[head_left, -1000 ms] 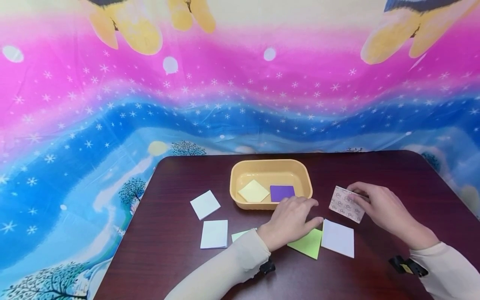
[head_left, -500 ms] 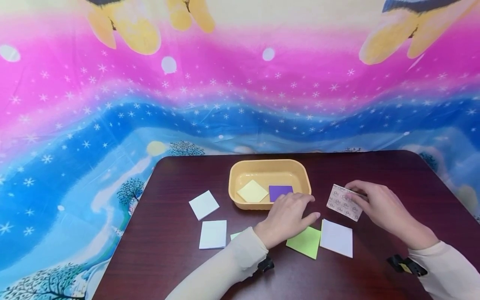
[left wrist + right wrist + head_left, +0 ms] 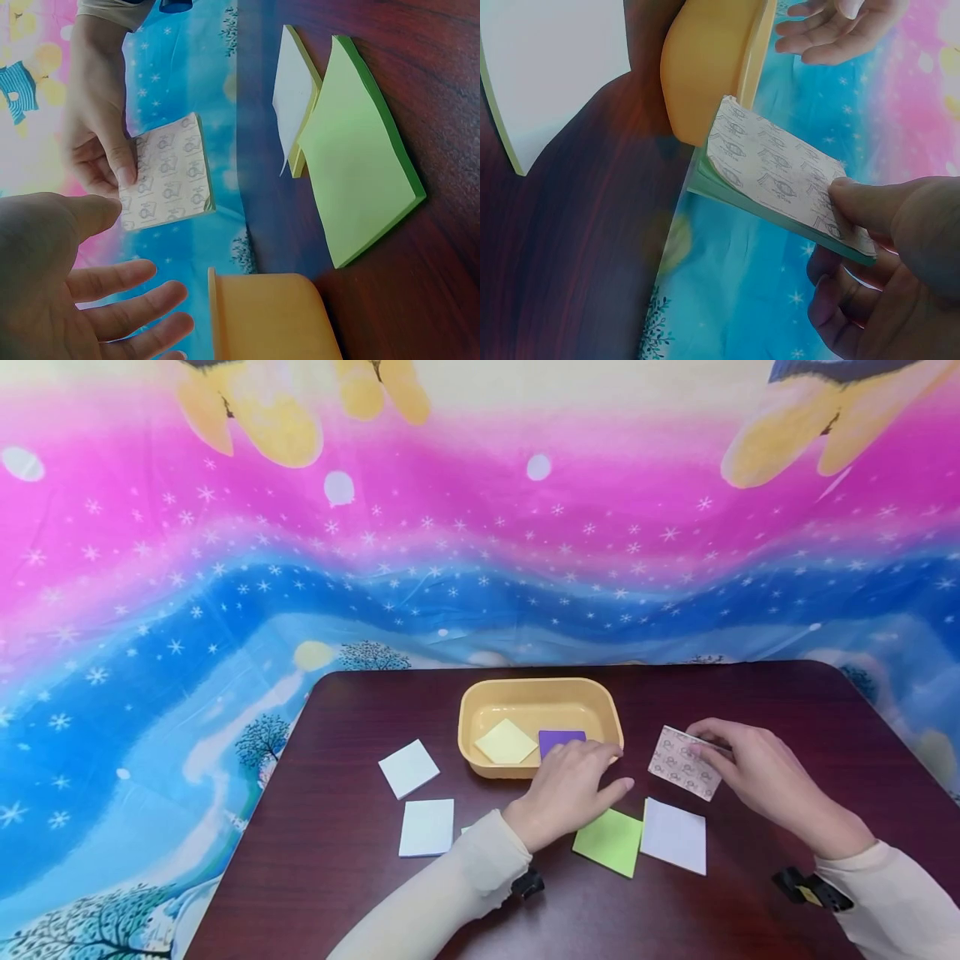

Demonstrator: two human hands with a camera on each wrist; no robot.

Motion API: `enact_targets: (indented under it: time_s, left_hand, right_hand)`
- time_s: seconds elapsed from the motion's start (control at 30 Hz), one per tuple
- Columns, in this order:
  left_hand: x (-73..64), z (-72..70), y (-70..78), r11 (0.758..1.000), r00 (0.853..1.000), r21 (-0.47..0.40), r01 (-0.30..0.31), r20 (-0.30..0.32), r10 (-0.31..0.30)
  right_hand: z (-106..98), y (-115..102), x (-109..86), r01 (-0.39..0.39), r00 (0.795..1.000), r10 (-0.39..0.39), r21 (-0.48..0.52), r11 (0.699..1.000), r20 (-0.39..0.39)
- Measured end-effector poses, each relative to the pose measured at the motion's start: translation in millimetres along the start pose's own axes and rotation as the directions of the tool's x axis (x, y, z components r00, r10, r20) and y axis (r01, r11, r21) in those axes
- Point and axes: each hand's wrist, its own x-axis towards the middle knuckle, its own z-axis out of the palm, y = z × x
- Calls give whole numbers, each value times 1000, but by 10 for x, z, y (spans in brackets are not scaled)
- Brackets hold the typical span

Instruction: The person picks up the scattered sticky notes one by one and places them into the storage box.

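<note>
Between thumb and fingers my right hand (image 3: 757,772) pinches a sticky note pad (image 3: 686,763), right of the tub. The pad's printed backing faces up, and green sheets show along its edge in the right wrist view. My left hand (image 3: 573,789) is held over the near right rim of the yellow plastic tub (image 3: 468,710), fingers spread and holding nothing. Inside the tub lie a pale yellow note pad (image 3: 507,742) and a purple note pad (image 3: 561,743), the purple one partly hidden by the left fingers.
On the dark wood table (image 3: 352,718), a light green pad (image 3: 609,842) touches a white-topped pad (image 3: 675,835) at the near right. Two more white-topped pads lie left of the tub, one farther back (image 3: 408,768) and one nearer (image 3: 427,827). A printed cloth (image 3: 480,527) hangs behind.
My left hand has shifted slightly left and towards me. The right hand, still holding the note pad, has drifted a little left.
</note>
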Motion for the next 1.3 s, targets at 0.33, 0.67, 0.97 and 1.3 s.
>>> enact_targets:
  time_s: [0.33, 0.67, 0.97, 1.3]
  left_hand:
    - [-9, -13, -43, 1000, 1000, -7, 11, 6, -11]
    - [-8, -49, -100, 998, 998, -37, 50, 34, -49]
    - [-16, -57, -161, 995, 996, -54, 84, 36, -82]
    - [-40, -66, -222, 994, 996, -55, 92, 6, -92]
  right_hand:
    - [13, -62, 37, 20, 1000, -20, 13, 1000, 9]
    - [3, -129, 104, 21, 999, -22, 33, 999, 45]
    - [36, -196, 149, 40, 999, -41, 45, 998, 8]
    - [78, -262, 186, 54, 999, -54, 55, 997, -2]
